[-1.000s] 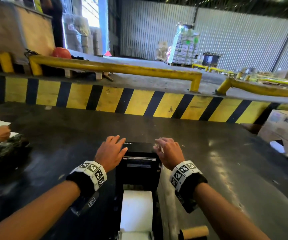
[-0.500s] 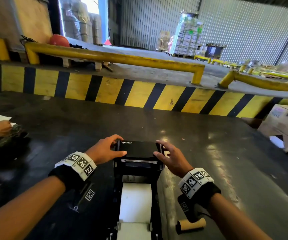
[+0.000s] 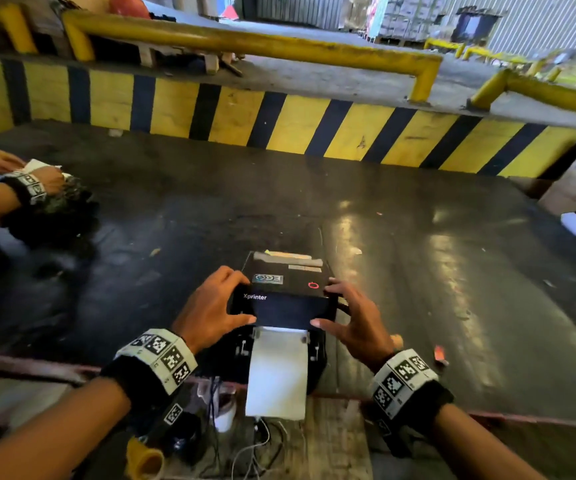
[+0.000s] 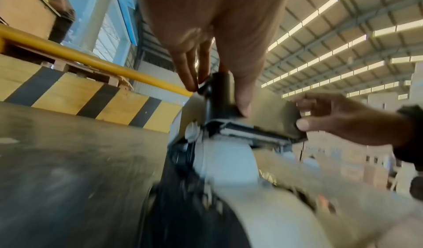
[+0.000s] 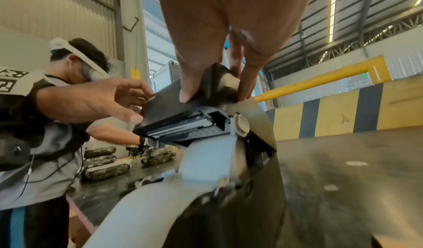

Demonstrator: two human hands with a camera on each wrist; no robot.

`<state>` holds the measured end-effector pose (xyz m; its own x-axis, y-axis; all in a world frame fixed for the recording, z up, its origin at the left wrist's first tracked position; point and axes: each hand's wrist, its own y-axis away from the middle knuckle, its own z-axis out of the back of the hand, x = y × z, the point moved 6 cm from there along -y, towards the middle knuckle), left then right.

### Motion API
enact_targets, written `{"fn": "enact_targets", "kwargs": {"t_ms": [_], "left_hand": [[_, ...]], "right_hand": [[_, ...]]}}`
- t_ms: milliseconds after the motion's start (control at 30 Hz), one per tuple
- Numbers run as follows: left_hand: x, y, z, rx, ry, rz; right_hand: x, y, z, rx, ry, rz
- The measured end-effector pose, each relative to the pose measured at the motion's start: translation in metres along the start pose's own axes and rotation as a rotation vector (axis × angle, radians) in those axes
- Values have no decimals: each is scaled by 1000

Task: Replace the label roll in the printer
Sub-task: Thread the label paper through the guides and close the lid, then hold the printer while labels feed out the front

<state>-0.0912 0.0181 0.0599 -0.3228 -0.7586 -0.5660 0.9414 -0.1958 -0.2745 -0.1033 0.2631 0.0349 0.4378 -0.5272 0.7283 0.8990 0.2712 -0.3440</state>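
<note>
Left hand [image 3: 210,306], right hand [image 3: 355,322] pinch glossy black boxy printer lid [image 3: 288,306]; white label strip [image 3: 277,372]

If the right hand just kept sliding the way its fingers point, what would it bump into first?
The right hand already grips the printer lid, fingers pointing across it toward the left hand. Going on, it would likely press into the lid first; depth is unclear.

The head view looks steeply down on the bench [image 3: 418,237], the printer [image 3: 288,289] low at centre. Each wrist view looks close along its hand from below, upward toward the roof; all three share the printer.
</note>
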Motion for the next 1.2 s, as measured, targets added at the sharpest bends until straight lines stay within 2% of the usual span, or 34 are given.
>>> {"fn": "enact_targets", "kwargs": {"t_ms": [167,400,600,733,833,1000,1200], "left_hand": [[5,35,-24,-2,-117,-60],[11,62,-41,46,-234,-93],[8,73,-40,58,-366,-166],[9,78,-47,54,-367,-157],[15,82,-55,71,-356,-134],[20,81,-66,185,-616,-178],[27,73,-81,189,-714,-188]], "right_hand": [[2,34,-21,-21,154,-38],[-2,59,-36,-64,223,-114],[8,73,-37,-30,478,-18],[-2,86,-47,71,531,13],[-10,93,-55,145,529,-18],[-20,89,-58,175,626,-5],[-18,79,-60,148,760,35]]}}
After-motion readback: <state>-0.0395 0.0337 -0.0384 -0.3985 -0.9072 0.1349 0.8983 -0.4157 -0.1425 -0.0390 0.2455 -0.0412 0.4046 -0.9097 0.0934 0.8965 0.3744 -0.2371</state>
